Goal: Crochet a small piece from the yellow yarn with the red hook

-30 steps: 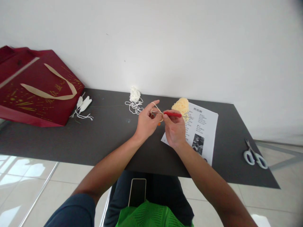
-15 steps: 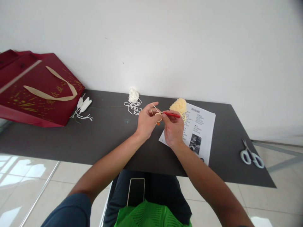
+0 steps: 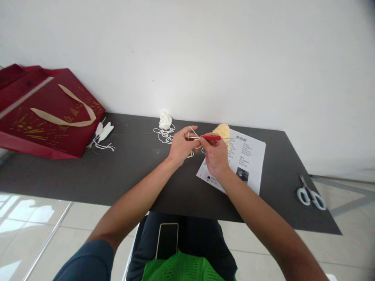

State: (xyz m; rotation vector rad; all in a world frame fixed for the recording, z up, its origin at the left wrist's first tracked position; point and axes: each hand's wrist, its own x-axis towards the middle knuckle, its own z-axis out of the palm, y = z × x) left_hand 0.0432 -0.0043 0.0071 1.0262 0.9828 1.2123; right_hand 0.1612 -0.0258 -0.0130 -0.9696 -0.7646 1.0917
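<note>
Above the dark table (image 3: 131, 171), my right hand (image 3: 215, 158) is closed on a crochet hook with a red handle (image 3: 211, 137), its metal tip pointing left. My left hand (image 3: 181, 146) pinches a strand of cream yarn (image 3: 193, 132), with the index finger stretched out and the yarn looped over it. A small orange piece (image 3: 197, 150) shows between the two hands. The cream yarn ball (image 3: 223, 131) lies just behind my right hand on a printed sheet (image 3: 246, 160).
A red gift bag (image 3: 43, 113) lies at the far left, white tufts (image 3: 102, 132) beside it. White yarn (image 3: 165, 123) lies by the wall. White-handled scissors (image 3: 310, 193) rest at the table's right end. A phone (image 3: 166, 240) sits on my lap.
The hook has levelled out and the two hands have shifted slightly up and closer together. The yarn loop now hangs lower under my left hand.
</note>
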